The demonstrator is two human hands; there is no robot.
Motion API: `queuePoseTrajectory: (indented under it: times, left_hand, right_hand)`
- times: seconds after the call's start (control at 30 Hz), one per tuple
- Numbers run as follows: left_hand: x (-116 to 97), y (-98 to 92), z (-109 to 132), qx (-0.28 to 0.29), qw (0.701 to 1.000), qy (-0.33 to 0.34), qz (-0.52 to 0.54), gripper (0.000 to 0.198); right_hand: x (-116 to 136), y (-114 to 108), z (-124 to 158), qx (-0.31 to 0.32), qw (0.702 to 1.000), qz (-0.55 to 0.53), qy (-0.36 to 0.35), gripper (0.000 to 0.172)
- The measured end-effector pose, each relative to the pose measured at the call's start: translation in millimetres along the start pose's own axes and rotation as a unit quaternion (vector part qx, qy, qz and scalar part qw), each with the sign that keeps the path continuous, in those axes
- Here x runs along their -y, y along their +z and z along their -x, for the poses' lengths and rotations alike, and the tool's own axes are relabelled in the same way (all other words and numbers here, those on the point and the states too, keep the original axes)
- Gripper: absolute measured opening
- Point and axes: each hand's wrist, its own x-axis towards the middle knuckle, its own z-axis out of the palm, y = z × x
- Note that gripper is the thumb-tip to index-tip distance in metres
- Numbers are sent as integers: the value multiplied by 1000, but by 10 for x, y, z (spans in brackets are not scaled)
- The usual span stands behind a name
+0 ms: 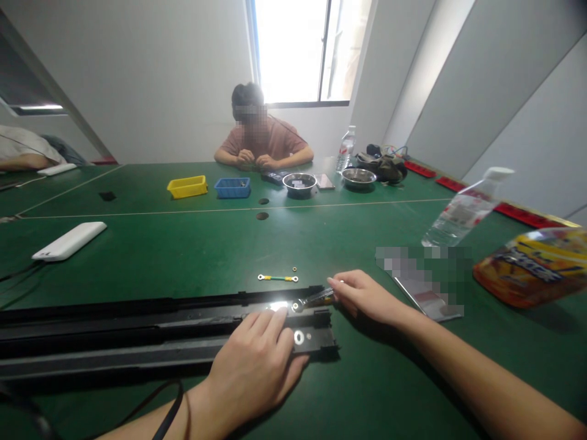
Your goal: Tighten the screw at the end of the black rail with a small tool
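Note:
A wrench (pixel 316 297) is pinched between the thumb and fingers of my right hand (pixel 360 296). Its head sits around or against a small nut (pixel 296 306) near the right end of a long black rail (pixel 192 339). My left hand (pixel 257 354) grips that rail just left of its end, fingers across the top and thumb along the near side. Beside the thumb, a bright oval spot and a smaller hole show in the rail. Just beyond the rail lies a short green-and-yellow wire with ring terminals (pixel 277 278). A small brass-coloured nut (pixel 295 269) lies near it.
At right are a phone-like flat item (pixel 419 293), a water bottle (pixel 468 208) and an orange snack bag (pixel 536 266). A white power bank (pixel 71 241) lies left. Farther back stand a yellow bin (pixel 187 187), blue bin (pixel 232 188) and metal bowls (pixel 299 184); another person sits behind.

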Motion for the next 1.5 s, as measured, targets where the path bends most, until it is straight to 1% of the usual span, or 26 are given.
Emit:
queuePoseTrajectory:
  times: [0.07,0.13,0.2,0.33,0.53,0.83,0.93,1.0,1.03,1.1,1.13,1.17,1.27,1.5]
  left_hand:
    - [1,1,1,-2,1000,0,0,28]
    - [2,0,0,-2,1000,1,0,28]
    - [1,-3,-1,-2,1000,1,0,28]
    - [-1,-7,-1,1,1000,-2,2,28]
    - [3,-2,-4,-2,1000,-2,4,28]
    - [2,9,10,-9,1000,1,1,28]
    - [3,10,3,-12,1000,1,-1,28]
    - [5,10,-1,-14,1000,1,0,28]
    - [6,11,-2,-14,1000,2,0,28]
    - [7,11,-1,-14,1000,3,0,28]
    - [7,12,0,-14,1000,3,-1,28]
    - [7,12,1,-14,1000,3,-1,28]
    - [3,12,6,-15,1000,5,-1,27]
    - [-3,18,12,-17,1000,2,-3,27]
  right_hand:
    - [22,-39,40,33,999,26,10,51]
    - [50,-73,90,91,994,52,26,50]
    - [90,-88,137,124,989,75,41,52]
    - [168,-75,184,114,988,107,5,54]
    - [133,-109,175,146,985,81,47,54]
    - [139,-137,204,159,984,61,46,54]
    - [106,-146,191,147,987,53,45,55]
    - [60,-148,167,120,991,44,37,55]
    - [34,-146,151,96,994,33,30,53]
    - [-17,-131,113,19,1000,6,8,50]
    - [-41,-120,93,-8,1000,-14,-4,49]
    - [-61,-108,73,-23,999,-39,-16,49]
    - [-104,-72,20,-20,996,-84,-32,48]
    - [-105,-24,-14,-6,996,-77,-35,50]
